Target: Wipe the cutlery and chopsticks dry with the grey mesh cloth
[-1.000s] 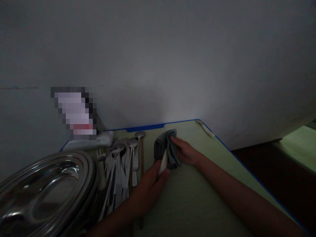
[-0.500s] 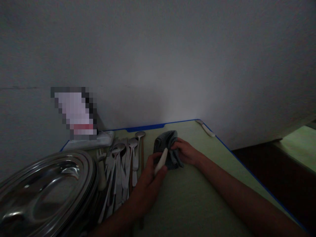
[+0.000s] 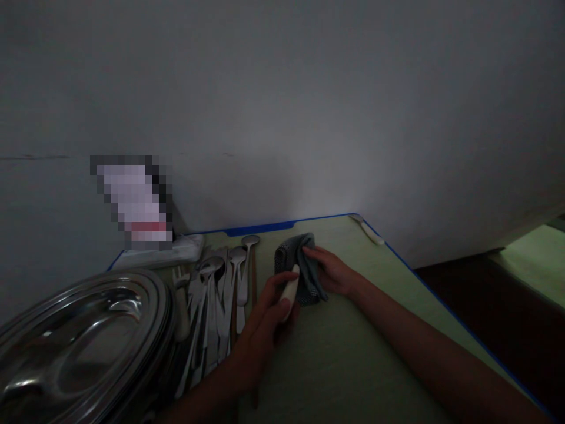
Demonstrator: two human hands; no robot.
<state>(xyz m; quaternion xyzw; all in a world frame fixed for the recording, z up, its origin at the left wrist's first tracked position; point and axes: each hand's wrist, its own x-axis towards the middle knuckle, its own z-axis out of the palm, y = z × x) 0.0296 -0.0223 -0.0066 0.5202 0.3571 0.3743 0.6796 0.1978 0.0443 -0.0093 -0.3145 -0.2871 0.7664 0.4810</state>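
The left hand (image 3: pixel 265 327) was closed around a smooth, cream-coloured rounded handle (image 3: pixel 290 290), which slanted up between thumb and fingers; the rest of the utensil could not be made out. Beyond the handle's upper end, the right hand (image 3: pixel 333 272) gripped a bunched grey-green cloth with a dark checked pattern (image 3: pixel 306 274), pinching its right side between thumb and fingers. Both hands were above a pale green tabletop with a blue edge (image 3: pixel 335 359). Just left of the cloth lay a slim brown wooden stick (image 3: pixel 253 268), and beside it a loose heap of silvery metal cutlery (image 3: pixel 214 312), spoon bowls pointing toward the wall. A metal fork with a cream handle (image 3: pixel 182 294) lay at the heap's left side, next to a stack of shiny oval metal dishes (image 3: pixel 148 288). Behind these sat a flat white packet (image 3: pixel 163 253), near a blurred-out upright object (image 3: pixel 136 203). Well apart, at the far right corner, lay a cream-handled metal utensil (image 3: pixel 371 231), near the plain grey wall (image 3: pixel 282 106).
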